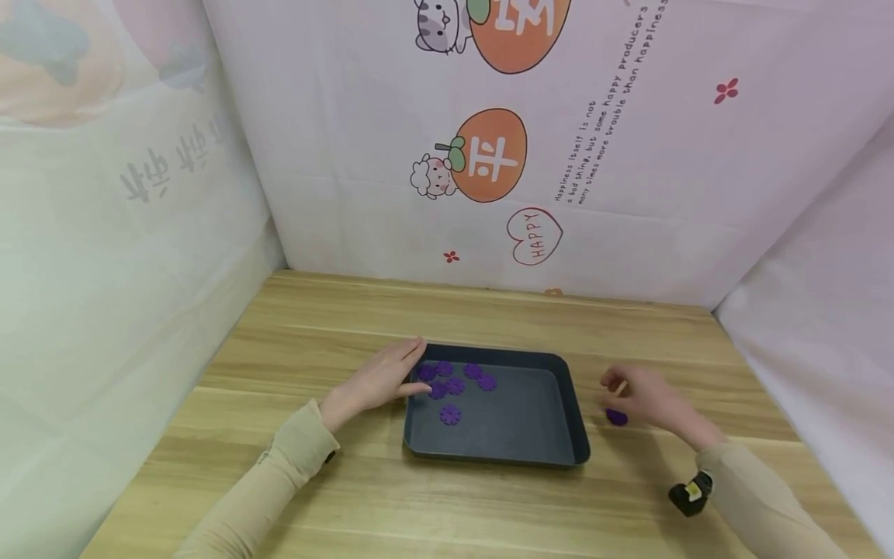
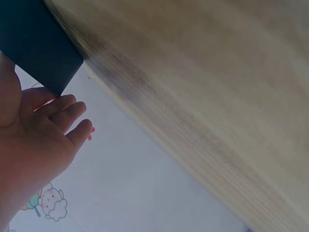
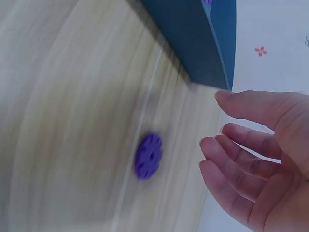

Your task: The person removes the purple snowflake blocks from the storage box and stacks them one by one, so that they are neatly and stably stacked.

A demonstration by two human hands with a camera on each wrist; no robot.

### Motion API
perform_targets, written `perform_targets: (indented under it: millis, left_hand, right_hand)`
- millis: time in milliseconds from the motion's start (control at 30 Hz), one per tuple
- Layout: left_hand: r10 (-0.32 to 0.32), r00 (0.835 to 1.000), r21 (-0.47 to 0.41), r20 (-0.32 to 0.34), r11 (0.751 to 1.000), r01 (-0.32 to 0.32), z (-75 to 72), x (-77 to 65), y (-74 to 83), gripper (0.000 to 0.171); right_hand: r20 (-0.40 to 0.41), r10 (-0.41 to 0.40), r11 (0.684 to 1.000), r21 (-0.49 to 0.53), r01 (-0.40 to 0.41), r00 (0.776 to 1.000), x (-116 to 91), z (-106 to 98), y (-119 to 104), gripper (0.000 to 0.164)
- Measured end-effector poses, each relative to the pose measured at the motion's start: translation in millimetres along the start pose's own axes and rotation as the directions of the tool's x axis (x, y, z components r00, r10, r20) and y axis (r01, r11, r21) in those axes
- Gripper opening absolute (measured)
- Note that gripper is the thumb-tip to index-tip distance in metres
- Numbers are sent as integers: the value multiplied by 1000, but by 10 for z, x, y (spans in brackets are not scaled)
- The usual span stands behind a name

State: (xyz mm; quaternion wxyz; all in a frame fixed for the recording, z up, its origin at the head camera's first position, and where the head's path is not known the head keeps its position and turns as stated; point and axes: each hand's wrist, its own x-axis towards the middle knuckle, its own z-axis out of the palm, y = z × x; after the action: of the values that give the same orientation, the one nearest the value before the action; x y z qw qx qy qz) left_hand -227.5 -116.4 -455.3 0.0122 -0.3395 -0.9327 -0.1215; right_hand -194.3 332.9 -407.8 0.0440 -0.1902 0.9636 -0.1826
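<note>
A dark grey rectangular tray [image 1: 517, 419] lies on the table, with several purple notched discs [image 1: 450, 414] grouped toward its left side. My left hand [image 1: 380, 379] rests at the tray's left rim, its fingers along the back left corner and the thumb reaching over the inside. In the left wrist view those fingers [image 2: 67, 113] look loose beside the tray corner [image 2: 43, 48]. To the right of the tray my right hand [image 1: 646, 397] hovers over a single purple disc [image 3: 149, 156] on the table. Nothing shows between its relaxed fingers [image 3: 231, 166].
The wooden table [image 1: 335, 497] is bordered by white printed cloth [image 1: 370, 194] at the back and both sides. A small black device [image 1: 690, 495] sits at the right wrist.
</note>
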Motion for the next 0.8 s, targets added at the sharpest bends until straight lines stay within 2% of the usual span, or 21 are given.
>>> perform_targets:
  millis: [333,567,800]
  left_hand:
    - [-13,1000,13,2,1000,13,-16,1,11,84]
    - [-14,1000,52,2,999,14,-7,9,27,82]
    - [-44,998,99,36,994,41,-36,11,58,82]
  right_hand:
    - [-30,-68,997,26,69,997,230,63,-238,21]
    - [16,-77,996,56,76,997,377,105,-387,24]
    - [27,-136,990,45,135,990,554,143,-537,24]
